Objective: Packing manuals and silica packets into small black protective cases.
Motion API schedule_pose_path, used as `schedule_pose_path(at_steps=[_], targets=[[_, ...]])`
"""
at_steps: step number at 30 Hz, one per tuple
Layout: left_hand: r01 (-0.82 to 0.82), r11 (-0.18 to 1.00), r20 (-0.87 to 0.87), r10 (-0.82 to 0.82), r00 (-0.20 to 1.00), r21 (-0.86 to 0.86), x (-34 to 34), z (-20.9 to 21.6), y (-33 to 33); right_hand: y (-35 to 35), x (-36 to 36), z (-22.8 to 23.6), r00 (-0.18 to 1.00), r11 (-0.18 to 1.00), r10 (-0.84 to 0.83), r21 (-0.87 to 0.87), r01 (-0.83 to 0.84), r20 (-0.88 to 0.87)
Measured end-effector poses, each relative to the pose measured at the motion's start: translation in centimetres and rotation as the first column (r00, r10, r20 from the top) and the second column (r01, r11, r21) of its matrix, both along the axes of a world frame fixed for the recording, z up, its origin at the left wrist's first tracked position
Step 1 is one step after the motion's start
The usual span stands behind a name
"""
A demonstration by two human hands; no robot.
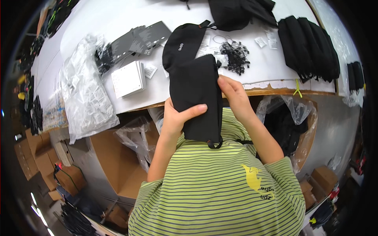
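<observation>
A flat black fabric pouch (197, 84), with a small dark loop at its lower end, is held up at the table's near edge. My left hand (179, 118) grips its left side, thumb laid across the front and the other fingers hidden behind. At the upper right edge, my right hand (234, 94) pinches the fabric between thumb and fingers. Just beyond, a second black pouch (182, 45) with a small light print and a cord end lies on the white table (157, 92), partly covered by the held one.
Dark printed cards (151, 37), a stack of white cards (128, 80) and a clear bag of small packets (86, 94) lie left. Tangled black cords (235, 58) and a black fabric pile (309, 49) lie right. Open cardboard boxes (118, 161) stand below the table.
</observation>
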State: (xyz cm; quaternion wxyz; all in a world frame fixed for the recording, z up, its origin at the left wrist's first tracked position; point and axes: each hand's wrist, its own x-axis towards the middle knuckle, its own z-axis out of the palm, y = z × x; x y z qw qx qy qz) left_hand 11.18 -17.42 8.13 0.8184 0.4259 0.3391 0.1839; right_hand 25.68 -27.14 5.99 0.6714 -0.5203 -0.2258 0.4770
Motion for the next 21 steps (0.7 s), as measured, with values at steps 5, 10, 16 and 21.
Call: schedule_pose_path(at_steps=[5,10,16,21], targets=[[0.019,1.000,-0.036,-0.019,0.999,0.002,0.7,1.1,-0.8,1.5,-0.1,0.6,0.945,0.935,-0.326,0.154,0.320,0.013],[0.021,0.999,-0.094,-0.024,0.995,-0.034,0.7,1.3,-0.7,1.2,1.4,0.5,0.764,0.908,-0.418,0.251,0.335,0.492],[-0.122,0.980,-0.037,0.117,0.992,-0.160,0.8,0.8,-0.2,0.3,0.8,2.4,0.617,0.974,-0.226,0.181,0.135,0.754],[-0.211,0.953,0.059,0.228,0.972,-0.218,0.4,-0.8,1.6,-1.4,-0.7,3.5,0.674,0.991,0.007,0.086,-0.105,0.738]])
